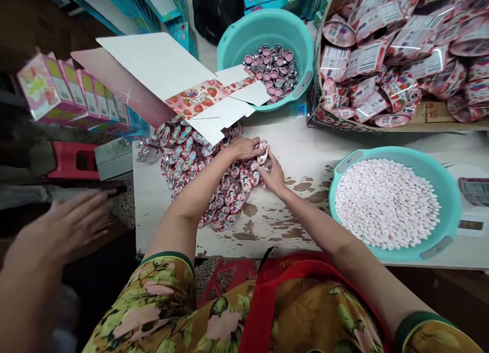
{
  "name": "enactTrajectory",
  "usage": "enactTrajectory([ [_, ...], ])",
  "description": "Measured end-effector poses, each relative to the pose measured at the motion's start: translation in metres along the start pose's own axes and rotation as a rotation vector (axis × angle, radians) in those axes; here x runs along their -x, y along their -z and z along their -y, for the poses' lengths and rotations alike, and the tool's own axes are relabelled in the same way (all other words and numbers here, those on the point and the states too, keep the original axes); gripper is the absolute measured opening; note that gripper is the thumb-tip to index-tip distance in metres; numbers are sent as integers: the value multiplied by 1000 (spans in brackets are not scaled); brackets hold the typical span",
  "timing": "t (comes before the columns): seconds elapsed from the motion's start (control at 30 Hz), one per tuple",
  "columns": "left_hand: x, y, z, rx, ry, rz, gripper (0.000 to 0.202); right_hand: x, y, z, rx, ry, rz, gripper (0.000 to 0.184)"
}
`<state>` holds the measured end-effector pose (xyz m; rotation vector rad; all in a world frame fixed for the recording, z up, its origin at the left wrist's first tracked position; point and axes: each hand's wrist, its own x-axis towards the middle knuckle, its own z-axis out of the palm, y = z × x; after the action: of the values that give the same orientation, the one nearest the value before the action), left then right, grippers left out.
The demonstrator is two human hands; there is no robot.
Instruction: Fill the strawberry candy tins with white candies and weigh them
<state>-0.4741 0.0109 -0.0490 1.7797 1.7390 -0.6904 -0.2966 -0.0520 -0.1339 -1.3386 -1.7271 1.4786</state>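
A large pile of small, shiny, oval red-and-white packets [229, 197] lies on the white table in front of me. At the pile's far right edge my left hand [245, 148] has its fingers bent around one small packet [263, 152]. My right hand [273, 173] meets it from the right, thumb and fingers closed on the same packet, with more packets just under its fingers. Above the pile lies an unfolded strawberry-printed box [202, 99], its white flaps spread, overlapping some packets.
A turquoise basin [225, 47] holds small round pink-centred tins. Another basin [453, 210] at right holds white candies. A cardboard carton [317, 101] of larger strawberry packs stands behind. Pink boxes [53, 85] and a red stool [69, 159] are at left. Another person's blurred hand [72, 223] reaches in.
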Motion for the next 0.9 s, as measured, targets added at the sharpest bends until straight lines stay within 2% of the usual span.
enactTrajectory([
  [0.1,5,0,5,-8,47,63,78,9,-8,7,32,33,60,82],
  [0.23,10,5,16,10,81,183,84,22,-13,9,49,6,150,83],
  [0.3,17,5,18,61,39,198,76,29,-13,9,43,-22,188,82],
  [0.33,22,2,17,80,21,168,68,33,-14,8,41,-36,197,80],
  [0.4,35,-10,10,67,23,6,54,39,-15,9,53,-64,210,79],
  [0.5,54,-42,-7,-40,62,-313,46,47,-20,14,121,-76,247,83],
  [0.53,60,-55,-12,-66,48,-372,44,49,-23,16,146,-70,271,84],
  [0.6,67,-77,-15,-116,3,-408,42,50,-26,21,172,-58,327,86],
  [0.67,66,-93,-12,-95,79,-537,42,51,-22,26,187,-68,420,91],
  [0.73,60,-99,-13,-19,137,-678,39,57,-7,33,169,-139,437,97],
  [0.8,56,-97,-28,96,178,-848,36,76,21,43,134,-130,386,97],
  [0.83,56,-94,-44,160,173,-934,36,91,40,48,114,-52,363,92],
  [0.9,59,-89,-93,287,82,-1082,34,129,85,53,79,198,338,71],
])
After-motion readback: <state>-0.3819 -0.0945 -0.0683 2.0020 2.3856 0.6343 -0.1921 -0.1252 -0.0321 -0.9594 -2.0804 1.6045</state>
